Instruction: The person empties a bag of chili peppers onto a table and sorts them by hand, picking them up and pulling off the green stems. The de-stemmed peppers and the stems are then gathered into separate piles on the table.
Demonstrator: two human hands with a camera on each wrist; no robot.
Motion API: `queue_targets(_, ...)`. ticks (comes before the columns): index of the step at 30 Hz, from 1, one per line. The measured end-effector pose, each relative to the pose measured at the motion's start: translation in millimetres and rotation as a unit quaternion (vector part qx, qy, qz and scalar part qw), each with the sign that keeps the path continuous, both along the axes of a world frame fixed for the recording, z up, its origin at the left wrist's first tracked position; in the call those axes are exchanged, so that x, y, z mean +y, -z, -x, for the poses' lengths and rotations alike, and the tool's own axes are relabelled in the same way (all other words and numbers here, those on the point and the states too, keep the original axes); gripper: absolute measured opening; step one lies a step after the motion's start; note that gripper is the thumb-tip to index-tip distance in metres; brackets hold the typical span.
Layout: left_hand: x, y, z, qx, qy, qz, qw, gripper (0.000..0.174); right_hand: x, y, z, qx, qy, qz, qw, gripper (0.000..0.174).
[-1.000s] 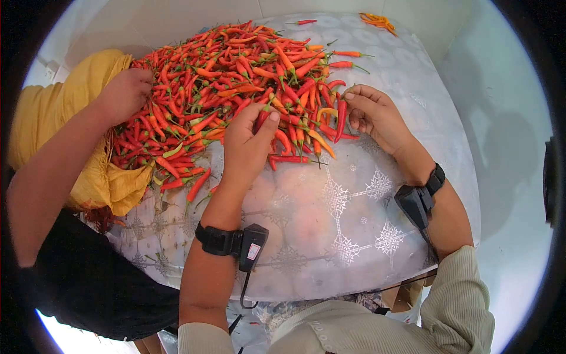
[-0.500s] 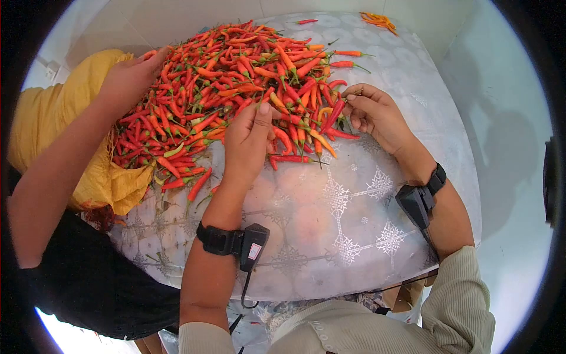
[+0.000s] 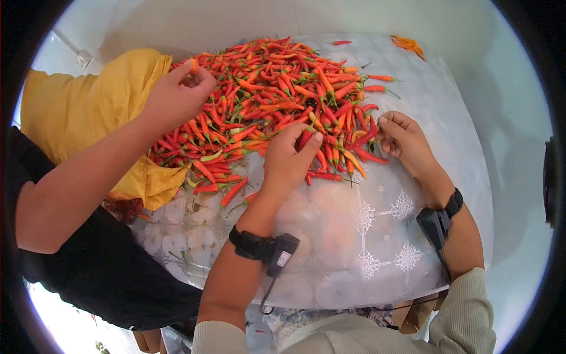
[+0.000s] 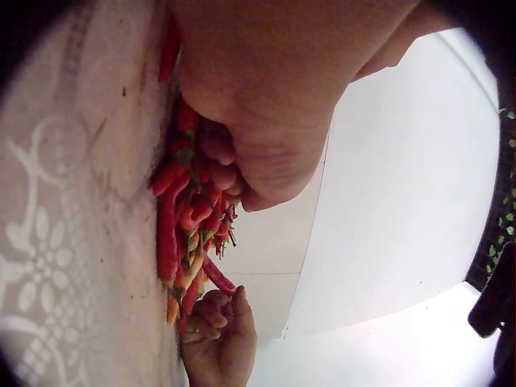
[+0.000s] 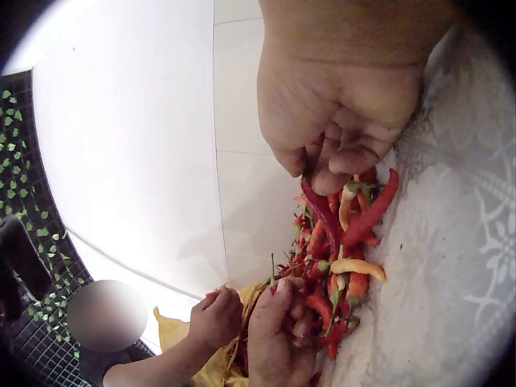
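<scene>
My left hand (image 3: 289, 162) is at the near edge of a heap of red and orange chili peppers (image 3: 253, 94), pinching a red chili pepper (image 3: 305, 139) between thumb and forefinger, its green stem end upward. To its right, my right hand (image 3: 408, 141) pinches one end of another red chili pepper (image 3: 367, 137), which slants down over the heap's right edge. In the right wrist view this dark red chili pepper (image 5: 321, 208) hangs from the fingertips. The left wrist view shows my left hand (image 4: 266, 113) low beside the heap, its fingertips partly hidden by the palm.
At left, another person's hand (image 3: 183, 91) holds an orange-red chili pepper (image 3: 193, 66) above the heap. A yellow sack (image 3: 88, 112) lies beside the heap. Several orange chili peppers (image 3: 408, 45) form a small group on the patterned tablecloth (image 3: 330, 236) at the far right.
The head view has shifted, moving everything right and down. The chili pepper in my right hand swung from hanging down to slanting left. The other person's hand lifted a chili pepper from the heap.
</scene>
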State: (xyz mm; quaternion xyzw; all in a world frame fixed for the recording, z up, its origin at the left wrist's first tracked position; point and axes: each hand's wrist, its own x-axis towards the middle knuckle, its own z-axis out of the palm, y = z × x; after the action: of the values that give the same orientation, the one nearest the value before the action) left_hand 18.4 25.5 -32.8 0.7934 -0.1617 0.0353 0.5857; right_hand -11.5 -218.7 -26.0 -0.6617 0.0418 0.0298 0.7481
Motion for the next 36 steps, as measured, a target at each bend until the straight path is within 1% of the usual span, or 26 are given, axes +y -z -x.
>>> queue_targets(3, 1.4, 1.7, -0.4, 0.001, 0.006, -0.004, 1.000, 0.023, 1.5, -2.4, 0.9, 0.008, 0.012, 0.001, 1.000, 0.021)
queue_targets(7, 2.5, 2.3, -1.4, 0.010, 0.011, -0.012, 1.000, 0.023, 1.1, -1.4, 1.0, 0.014, 0.008, -0.027, 1.000, 0.021)
queue_targets(10, 3.0, 4.3, -2.3, -0.009, 0.017, -0.013, 1.000, 0.019, 0.1, 0.0, 1.4, 0.014, 0.005, -0.033, 0.999, 0.020)
queue_targets(13, 1.9, 1.5, 0.4, 0.013, 0.016, 0.000, 1.000, 0.019, -1.1, 0.4, 1.3, 0.014, 0.000, -0.039, 0.999, 0.020)
queue_targets(18, 1.7, 0.2, 0.9, -0.011, 0.013, -0.002, 1.000, 0.019, -2.6, 3.8, -0.5, 0.014, -0.001, -0.049, 0.999, 0.020)
queue_targets(21, 3.0, 2.6, -1.1, -0.018, 0.017, -0.013, 1.000, 0.019, 3.8, -3.2, 1.6, 0.019, 0.014, -0.050, 0.998, 0.021)
queue_targets(24, 3.4, 2.2, -1.2, -0.009, 0.019, -0.018, 1.000, 0.019, -1.6, 0.6, 0.6, 0.014, -0.005, -0.052, 0.999, 0.020)
queue_targets(28, 1.9, -3.6, 3.1, 0.005, 0.019, -0.003, 1.000, 0.019, -0.5, 1.1, 0.2, 0.014, 0.006, -0.045, 0.999, 0.020)
queue_targets(30, 1.4, -4.3, 3.7, -0.013, 0.017, -0.010, 1.000, 0.019, 4.9, -4.3, 2.3, 0.019, 0.022, -0.039, 0.999, 0.020)
queue_targets(31, 1.3, -4.4, 3.7, -0.022, 0.015, -0.014, 1.000, 0.019, 3.7, -3.5, 2.2, 0.018, 0.016, -0.035, 0.999, 0.020)
queue_targets(36, 3.1, -2.0, 1.7, 0.002, 0.016, -0.016, 1.000, 0.021, -1.2, 1.5, 1.3, 0.008, 0.000, -0.014, 1.000, 0.022)
